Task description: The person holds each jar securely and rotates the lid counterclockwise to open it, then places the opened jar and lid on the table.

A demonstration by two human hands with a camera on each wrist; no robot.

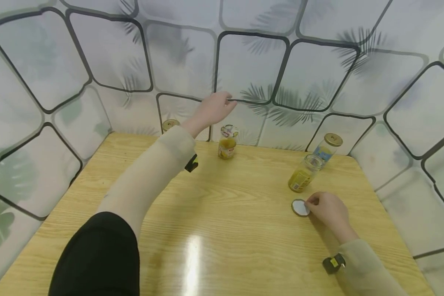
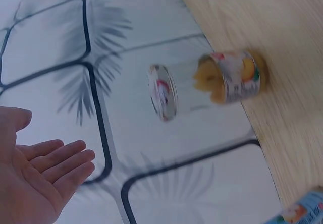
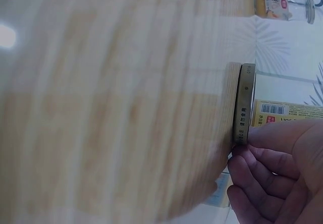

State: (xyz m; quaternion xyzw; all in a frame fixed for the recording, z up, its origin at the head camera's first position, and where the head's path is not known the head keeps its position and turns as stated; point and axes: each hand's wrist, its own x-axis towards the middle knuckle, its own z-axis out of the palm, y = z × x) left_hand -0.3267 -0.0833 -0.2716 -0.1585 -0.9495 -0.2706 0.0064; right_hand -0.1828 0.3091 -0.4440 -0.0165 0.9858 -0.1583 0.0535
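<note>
My right hand pinches the rim of a round jar lid, white inner face up, low over the table. In the right wrist view the gold side of the lid carries printed text, with thumb and fingertips at its edge. Just beyond stands a lidless glass jar with a yellow label. My left hand is raised, holding nothing, its fingers loosely extended. Below it is a jar of yellow fruit with a patterned lid; the left wrist view shows this jar apart from the hand.
A blue-labelled jar with a gold lid stands behind the lidless one. Another gold-lidded jar is mostly hidden by my left forearm. The wooden table meets a patterned wall at the back and sides.
</note>
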